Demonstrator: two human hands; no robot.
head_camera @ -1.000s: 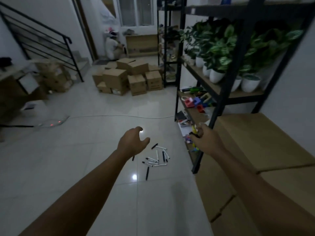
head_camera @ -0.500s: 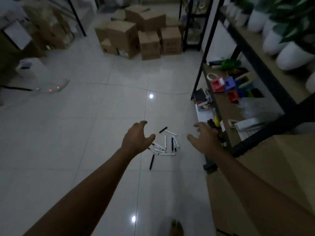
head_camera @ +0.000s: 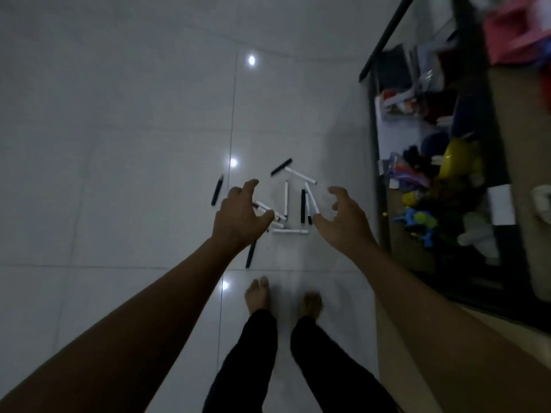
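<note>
Several black and white marker pens (head_camera: 286,201) lie scattered on the white tiled floor (head_camera: 119,144) in front of my bare feet (head_camera: 258,295). One black pen (head_camera: 217,190) lies apart to the left. My left hand (head_camera: 240,217) hovers over the left side of the pile, fingers spread and loosely curled, holding nothing. On the pile's right side, my right hand (head_camera: 343,219) is likewise spread and empty. Whether either hand touches a pen cannot be told in the dim light.
A black metal shelf rack (head_camera: 372,114) stands close on the right, its low shelf crowded with toys, a yellow object (head_camera: 456,158) and white papers. A cardboard surface (head_camera: 417,353) lies at the lower right. Ceiling lights reflect off the floor.
The view has tilted sharply down; the room, boxes and plants have left the frame. Both hands have come lower and closer to the pens, and my feet and legs now show.
</note>
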